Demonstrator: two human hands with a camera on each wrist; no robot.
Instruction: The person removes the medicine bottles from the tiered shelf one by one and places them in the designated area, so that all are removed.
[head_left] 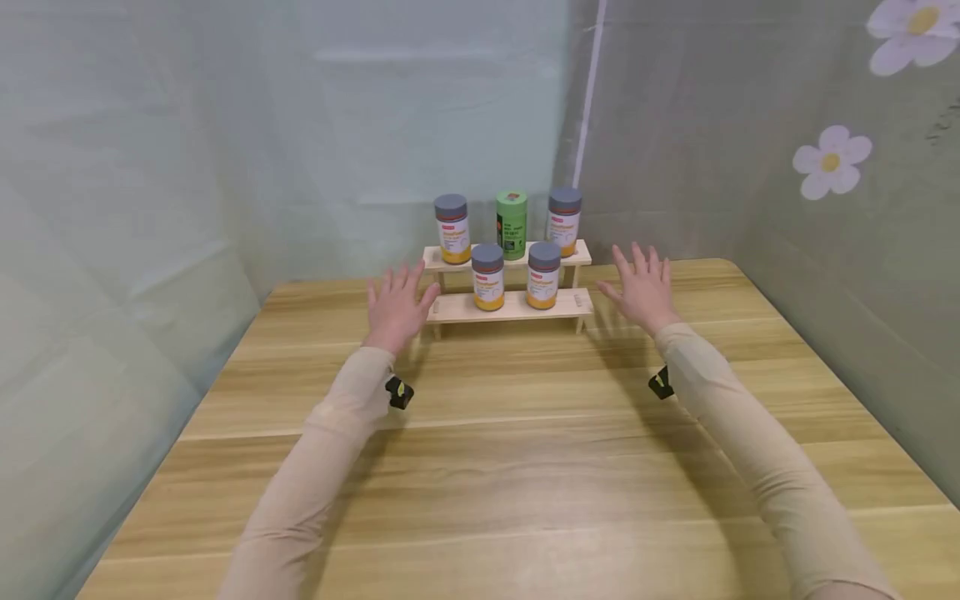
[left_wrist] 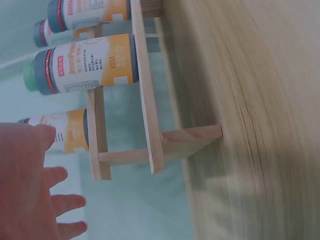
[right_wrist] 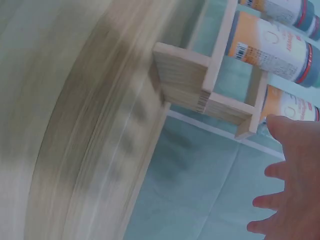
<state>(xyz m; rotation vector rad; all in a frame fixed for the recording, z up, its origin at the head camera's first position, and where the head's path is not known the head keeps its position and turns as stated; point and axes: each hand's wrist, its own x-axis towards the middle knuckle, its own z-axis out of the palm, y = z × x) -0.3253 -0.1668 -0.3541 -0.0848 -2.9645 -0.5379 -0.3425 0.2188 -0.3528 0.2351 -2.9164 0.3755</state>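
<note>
A two-tier wooden rack (head_left: 510, 308) stands at the back of the table. Its upper shelf carries a grey-lidded bottle (head_left: 453, 230) on the left, a green canister (head_left: 512, 225) in the middle and another grey-lidded bottle (head_left: 564, 222) on the right. Two more such bottles, a left one (head_left: 488, 278) and a right one (head_left: 543, 276), stand on the lower shelf. My left hand (head_left: 397, 307), fingers spread, is beside the rack's left end and holds nothing. Off the right end, my right hand (head_left: 643, 287) is likewise spread and without anything in it.
The wood-grain table (head_left: 510, 467) stretches from the rack towards me. Pale cloth (head_left: 420, 117) hangs behind it, and a grey sheet with white flowers (head_left: 832, 162) hangs on the right. Small black devices are strapped at the left wrist (head_left: 400, 392) and right wrist (head_left: 661, 383).
</note>
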